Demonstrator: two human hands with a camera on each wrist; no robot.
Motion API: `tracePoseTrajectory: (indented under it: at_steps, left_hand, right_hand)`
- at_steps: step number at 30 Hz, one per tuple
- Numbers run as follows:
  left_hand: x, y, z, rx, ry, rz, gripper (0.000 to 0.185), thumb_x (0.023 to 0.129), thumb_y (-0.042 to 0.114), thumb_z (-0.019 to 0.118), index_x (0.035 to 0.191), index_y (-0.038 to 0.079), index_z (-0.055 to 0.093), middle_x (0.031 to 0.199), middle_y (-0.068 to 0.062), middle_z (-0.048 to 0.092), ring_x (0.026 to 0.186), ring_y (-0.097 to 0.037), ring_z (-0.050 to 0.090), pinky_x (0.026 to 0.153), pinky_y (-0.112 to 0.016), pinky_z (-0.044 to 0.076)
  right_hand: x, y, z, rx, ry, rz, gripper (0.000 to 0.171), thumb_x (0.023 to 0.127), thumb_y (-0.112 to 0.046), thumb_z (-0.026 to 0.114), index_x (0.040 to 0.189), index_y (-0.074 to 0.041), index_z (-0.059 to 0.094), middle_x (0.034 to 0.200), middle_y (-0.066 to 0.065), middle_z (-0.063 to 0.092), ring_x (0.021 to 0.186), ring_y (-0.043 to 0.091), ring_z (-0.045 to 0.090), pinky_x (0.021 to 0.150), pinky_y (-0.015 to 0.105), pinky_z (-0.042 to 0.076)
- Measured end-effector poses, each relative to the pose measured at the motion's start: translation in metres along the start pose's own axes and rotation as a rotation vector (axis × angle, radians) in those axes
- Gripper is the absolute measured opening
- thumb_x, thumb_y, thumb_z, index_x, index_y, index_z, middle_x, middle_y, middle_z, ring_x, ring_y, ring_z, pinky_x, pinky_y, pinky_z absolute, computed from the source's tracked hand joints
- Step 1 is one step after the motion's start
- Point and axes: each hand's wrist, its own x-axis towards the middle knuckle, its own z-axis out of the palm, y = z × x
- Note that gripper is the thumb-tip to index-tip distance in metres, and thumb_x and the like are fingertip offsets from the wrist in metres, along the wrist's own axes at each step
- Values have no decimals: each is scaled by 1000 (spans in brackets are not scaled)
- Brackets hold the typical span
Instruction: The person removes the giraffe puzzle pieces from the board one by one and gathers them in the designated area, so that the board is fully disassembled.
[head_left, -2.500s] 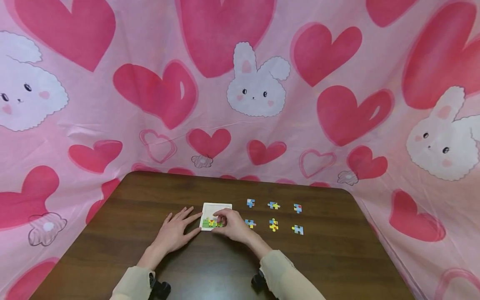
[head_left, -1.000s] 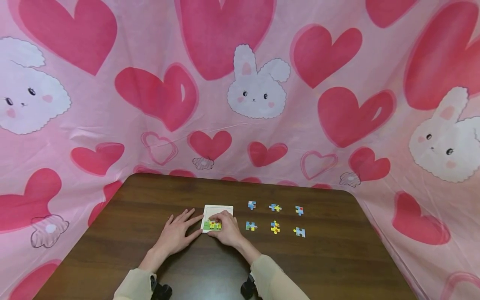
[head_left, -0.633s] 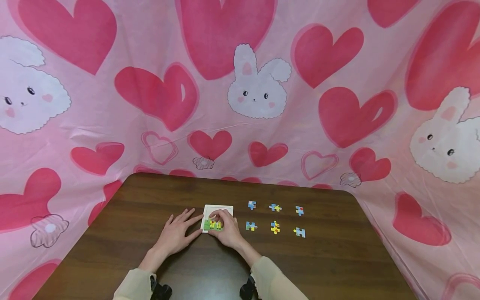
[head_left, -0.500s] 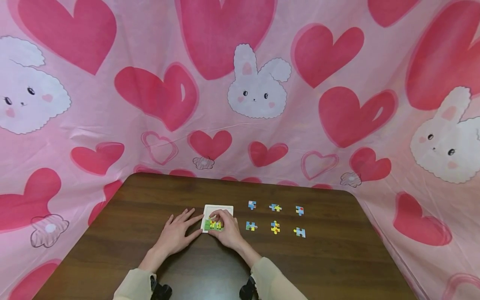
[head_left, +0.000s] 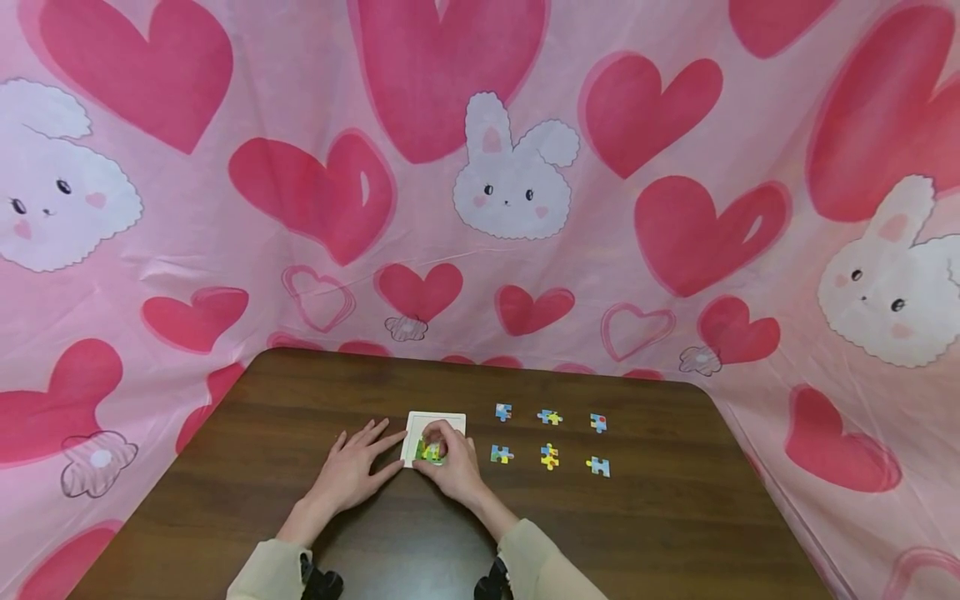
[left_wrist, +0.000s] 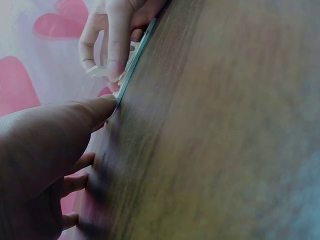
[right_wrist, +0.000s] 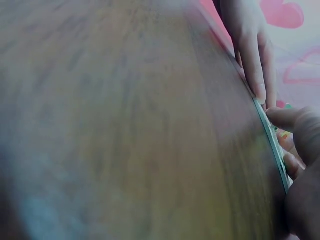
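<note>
A small white puzzle tray (head_left: 437,416) lies on the table, with green and yellow puzzle pieces (head_left: 430,452) at its near side, partly hidden by my right hand. My left hand (head_left: 351,468) is spread flat on the table, its thumb and forefinger touching the tray's left edge. Over the tray, my right hand (head_left: 456,468) has its fingers bent. In the left wrist view, this hand pinches a pale, tilted puzzle piece (left_wrist: 97,71) close above the tray, with the printed face turned away. The right wrist view shows the tray's thin edge (right_wrist: 272,137) between both hands.
Several loose jigsaw pieces lie in two rows right of the tray, among them a blue-and-yellow one (head_left: 550,417) and a yellow-and-red one (head_left: 550,456). The brown table (head_left: 675,517) ends at a pink heart-and-rabbit curtain (head_left: 517,275).
My right hand has shifted left over the tray. Green at the tray's near-left corner has given way to bare white as a piece there has moved. The left hand stays put.
</note>
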Motion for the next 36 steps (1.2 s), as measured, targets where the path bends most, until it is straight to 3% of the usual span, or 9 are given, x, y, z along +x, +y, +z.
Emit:
tracePoseTrajectory:
  at_steps: [8, 11, 15, 20, 26, 30, 36]
  left_hand:
    - [-2, 0, 2, -16, -14, -9, 57, 103, 47, 74, 155, 24, 65, 169, -19, 52, 161, -46, 45, 126, -83, 26]
    - [-2, 0, 3, -16, -16, -7, 57, 104, 47, 73, 155, 24, 65, 169, -18, 52, 161, -45, 45, 126, -83, 26]
    - [-1, -1, 3, -11, -13, 2, 58, 104, 48, 73, 156, 24, 65, 170, -18, 52, 161, -45, 45, 126, -83, 26]
    - [0, -1, 2, -6, 4, 7, 58, 103, 48, 73, 156, 24, 65, 169, -18, 52, 161, -45, 44, 126, -82, 25]
    - [-1, -2, 1, -6, -1, 4, 59, 103, 48, 74, 156, 23, 64, 169, -19, 52, 161, -45, 44, 127, -82, 24]
    - [-1, -2, 1, -8, -6, -4, 59, 103, 47, 74, 156, 24, 64, 170, -18, 51, 162, -45, 43, 127, -82, 23]
    - [-1, 0, 1, -12, -6, -2, 58, 103, 47, 74, 156, 24, 65, 170, -18, 52, 162, -45, 43, 127, -82, 24]
  right_hand:
    - [1, 2, -5, 266, -53, 46, 38, 86, 1, 90, 117, -2, 69, 105, 22, 74, 75, 18, 60, 74, 20, 47]
    - [2, 1, -13, 308, -78, 63, 39, 85, 5, 90, 117, 1, 68, 104, 24, 71, 77, 19, 62, 73, 20, 50]
    - [0, -3, -32, 257, -116, 50, 41, 83, 3, 92, 115, 0, 66, 100, 21, 70, 76, 17, 63, 72, 21, 50]
    - [-13, -2, -66, 187, -204, 11, 42, 83, -1, 94, 112, 0, 63, 91, 16, 66, 70, 2, 53, 66, 18, 48]
    - [-35, 37, -93, 90, -258, -93, 42, 86, -18, 96, 109, -8, 63, 88, 2, 63, 70, 4, 53, 62, 22, 48]
    - [-47, 65, -100, 45, -276, -84, 46, 82, -25, 100, 108, -14, 64, 88, -5, 61, 72, 1, 52, 63, 20, 46]
    - [-59, 73, -111, 11, -286, -123, 46, 81, -28, 100, 108, -14, 65, 90, -4, 59, 74, 1, 48, 64, 20, 44]
